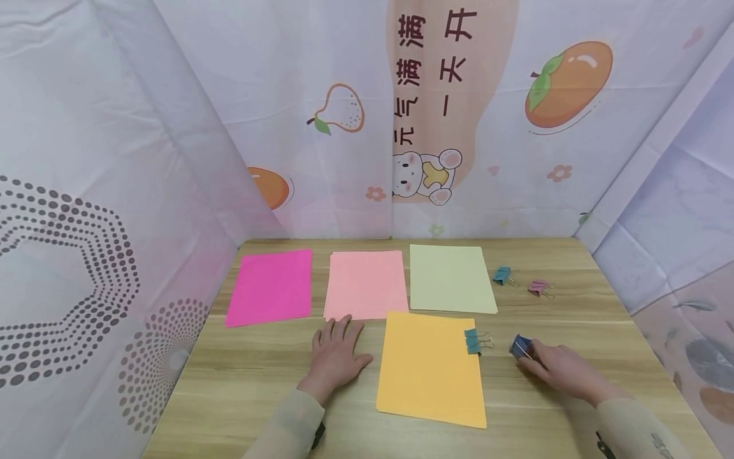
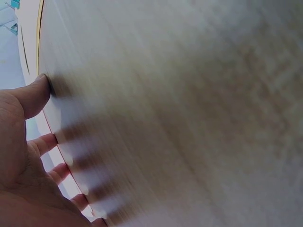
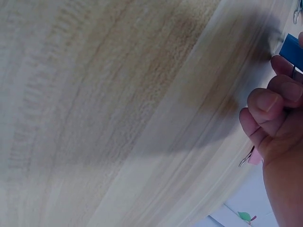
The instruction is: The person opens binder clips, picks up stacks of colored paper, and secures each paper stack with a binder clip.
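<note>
My right hand [image 1: 559, 366] pinches a dark blue binder clip [image 1: 520, 346] by its wire handles, just right of the yellow paper. In the right wrist view the same blue clip [image 3: 292, 51] shows at the thumb and fingers. A teal binder clip [image 1: 473, 342] bites the right edge of the yellow paper [image 1: 430, 376], its handles pointing right. My left hand [image 1: 335, 357] rests on the table with spread fingers, left of the yellow paper, fingertips at the lower edge of the light pink paper [image 1: 367, 287]. In the left wrist view the fingers [image 2: 46, 142] are extended.
A magenta paper [image 1: 271, 288] and a pale green paper [image 1: 452, 278] lie in the back row on the wooden table [image 1: 246, 382]. Another teal binder clip [image 1: 502, 275] and a pink binder clip [image 1: 539, 288] lie at the back right. Printed curtains [image 1: 344, 191] enclose the table.
</note>
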A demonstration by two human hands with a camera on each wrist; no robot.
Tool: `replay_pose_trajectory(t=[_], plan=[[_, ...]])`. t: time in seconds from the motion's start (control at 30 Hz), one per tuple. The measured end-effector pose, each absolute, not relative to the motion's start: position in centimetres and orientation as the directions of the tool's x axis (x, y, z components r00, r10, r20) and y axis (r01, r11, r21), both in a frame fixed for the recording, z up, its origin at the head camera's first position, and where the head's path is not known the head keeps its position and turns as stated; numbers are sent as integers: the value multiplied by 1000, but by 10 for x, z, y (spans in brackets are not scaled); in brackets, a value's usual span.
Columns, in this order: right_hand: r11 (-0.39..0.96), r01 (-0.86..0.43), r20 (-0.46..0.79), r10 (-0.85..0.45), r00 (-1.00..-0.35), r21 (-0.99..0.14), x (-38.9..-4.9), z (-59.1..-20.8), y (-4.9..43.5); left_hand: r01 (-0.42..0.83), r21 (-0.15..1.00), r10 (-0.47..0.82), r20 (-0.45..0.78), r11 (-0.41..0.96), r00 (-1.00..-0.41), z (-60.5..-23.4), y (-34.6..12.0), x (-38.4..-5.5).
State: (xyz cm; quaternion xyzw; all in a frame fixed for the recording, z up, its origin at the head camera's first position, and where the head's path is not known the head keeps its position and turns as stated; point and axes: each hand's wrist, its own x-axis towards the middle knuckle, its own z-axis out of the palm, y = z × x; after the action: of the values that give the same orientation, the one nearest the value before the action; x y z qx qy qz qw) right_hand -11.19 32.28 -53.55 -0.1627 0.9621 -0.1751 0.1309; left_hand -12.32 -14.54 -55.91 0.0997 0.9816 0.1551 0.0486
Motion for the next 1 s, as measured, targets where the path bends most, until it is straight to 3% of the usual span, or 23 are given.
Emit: replay_pose_trajectory(t=[1.0], plan=[[888,-414,-50,-431,-901,-198,-119,-535,326,184,334,197,-5,925,-980,-551,-139,-137]])
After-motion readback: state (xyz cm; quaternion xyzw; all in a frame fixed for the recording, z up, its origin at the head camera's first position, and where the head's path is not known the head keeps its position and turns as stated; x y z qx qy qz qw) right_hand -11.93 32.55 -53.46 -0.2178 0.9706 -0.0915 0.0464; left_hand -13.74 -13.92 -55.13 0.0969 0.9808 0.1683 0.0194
